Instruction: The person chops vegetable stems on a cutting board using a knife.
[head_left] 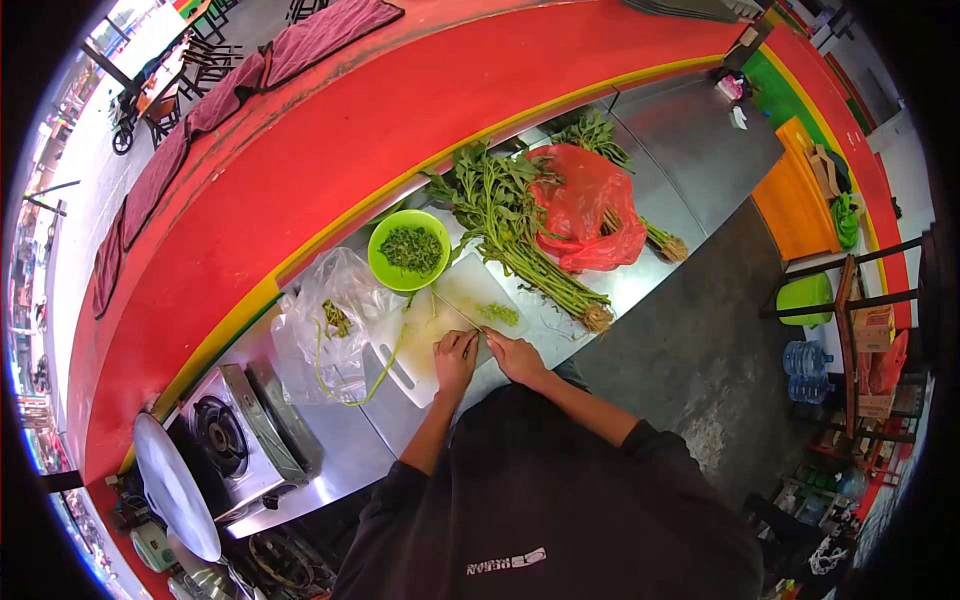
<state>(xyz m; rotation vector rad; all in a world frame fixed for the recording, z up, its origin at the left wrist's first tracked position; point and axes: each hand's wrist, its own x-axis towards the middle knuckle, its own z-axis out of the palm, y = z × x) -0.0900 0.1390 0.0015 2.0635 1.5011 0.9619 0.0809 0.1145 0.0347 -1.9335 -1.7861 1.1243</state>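
Note:
My left hand (455, 361) is closed with curled fingers over the near edge of the white cutting board (463, 278); what it pinches is hidden. Beside it, my right hand (514, 356) is closed on a knife (457, 312), whose thin blade shows almost edge-on, slanting up and left across the board. Chopped pale green stem pieces (498, 314) lie in a small heap on the board. A long green stem (384, 374) curves over the board's left side. Just beyond the board, a lime-green bowl (381, 269) holds chopped leaves (410, 249).
Leafy bunches with roots (520, 247) and a red plastic bag (588, 232) lie on the steel counter. A clear plastic bag (330, 290) with trimmings is at left, near a gas stove (222, 437) and a large metal lid (176, 487). A red ledge (390, 140) runs behind.

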